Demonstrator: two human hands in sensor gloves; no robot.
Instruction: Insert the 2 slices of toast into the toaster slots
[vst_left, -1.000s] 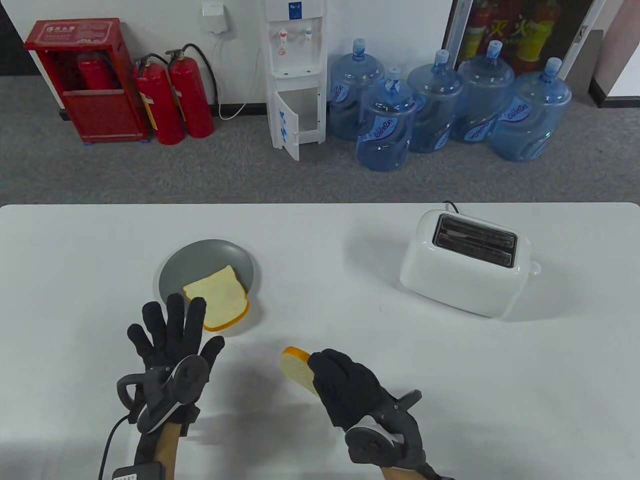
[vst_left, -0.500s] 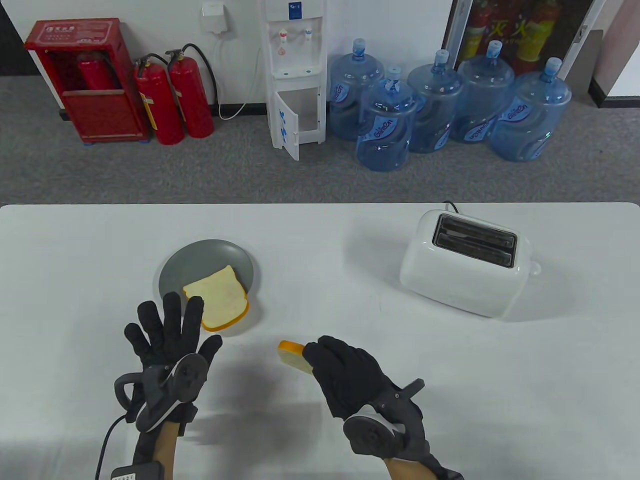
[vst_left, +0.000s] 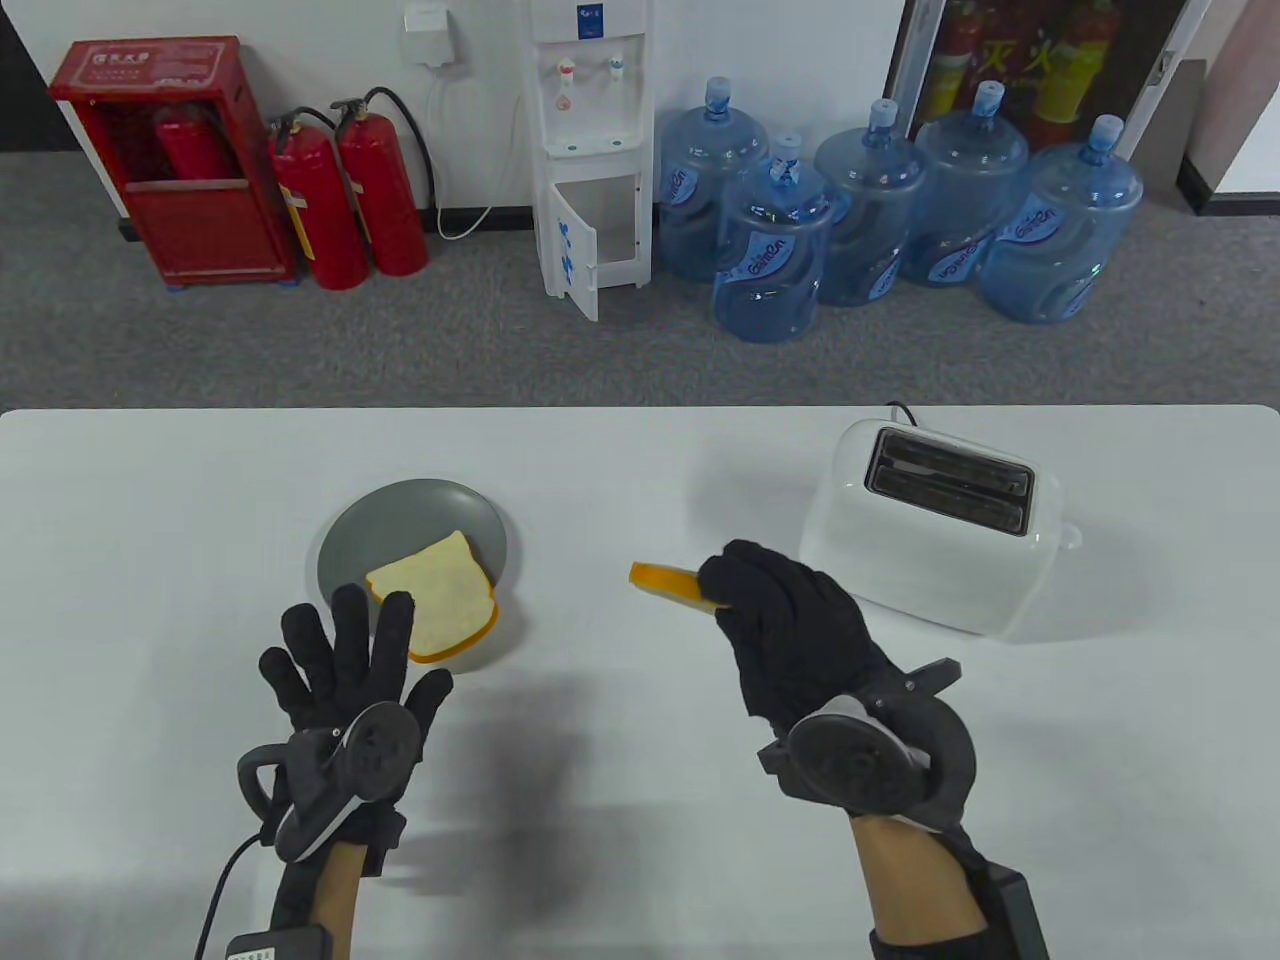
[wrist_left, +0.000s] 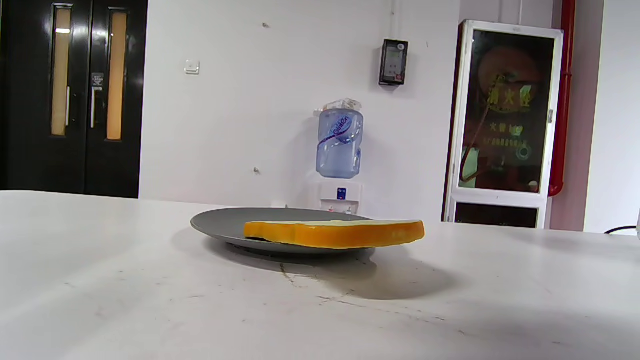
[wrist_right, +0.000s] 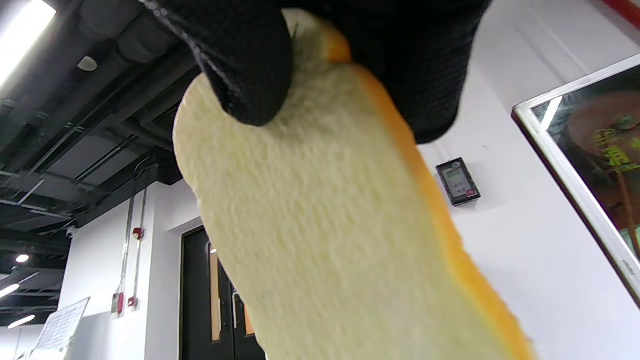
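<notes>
Right hand fingers are curling around one slice of toast, thumb pressing on the pale crumb face in the right wrist view, other fingers wrapping the crust side. The held slice is sticking out to the left of the knuckles, above the tabletop, edge-on to the table camera so only the orange crust is showing. The toaster is sitting just beyond and to the right of this hand, near but not touching; both slots are showing dark and empty. The slots' long axis is running left to right, tilted slightly toward the near right, and the held slice is lying roughly along a similar line (probably needing to be tipped upright over a slot before dropping in). The right hand is clearly the nearer one to the toaster.

Left hand fingers are spreading straight and gripping nothing, hovering at the near edge of the grey plate, fingertips overlapping the second slice from above (contact cannot be told). That slice is lying flat, partly on the plate and overhanging its near rim, well apart from the toaster. Judged stage: first slice in transit, none inserted yet.
</notes>
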